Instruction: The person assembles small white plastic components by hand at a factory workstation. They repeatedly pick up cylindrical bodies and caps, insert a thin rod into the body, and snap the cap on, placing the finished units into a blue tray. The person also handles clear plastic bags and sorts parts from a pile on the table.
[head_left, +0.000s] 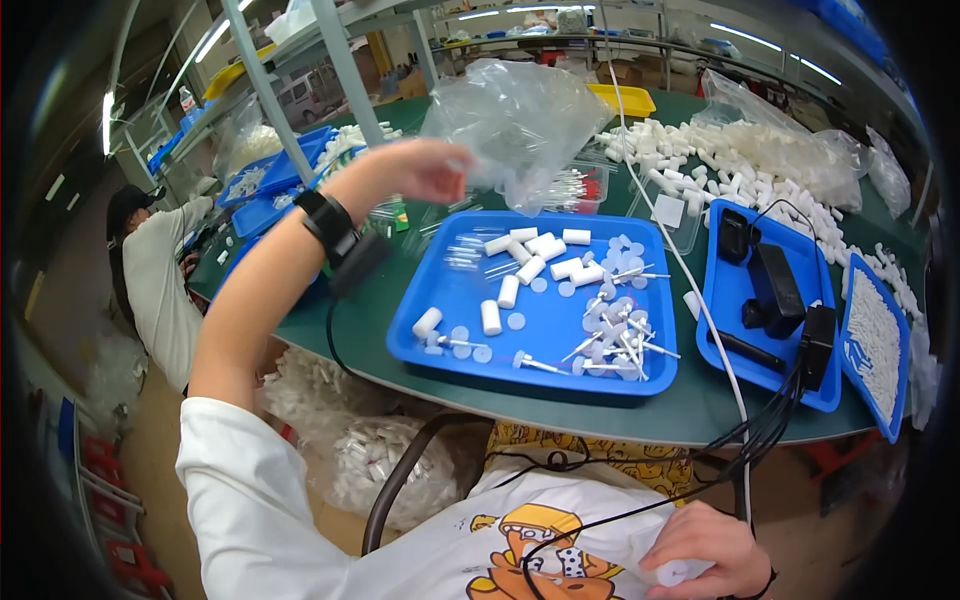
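A workshop with metal shelving and strip lights surrounds a green table (690, 410) whose near edge curves in front of the person. Along its far right edge a big heap of white caps (730, 160) spreads out, partly under clear bags. At the middle of the near edge sits a large blue tray (545, 375) holding a scatter of white cylinders (530, 258), thin round discs and slim clear tubes with white ends; most lie loose and unsorted, so the work looks only partly through, with much of the heap untouched. To its right a second blue tray (770, 375) carries black boxes and cables, and at the right edge a third one (878, 345) is filled with small white pieces. More blue trays stand at the far left corner, near another person in a white top.

The left hand (425, 170) is raised above the table's far left part, pinching the clear plastic bag (520, 110), which hangs crumpled and seems nearly empty. The right hand (705, 555) is down at the lap, below the near edge, curled around a small white piece (675, 572).
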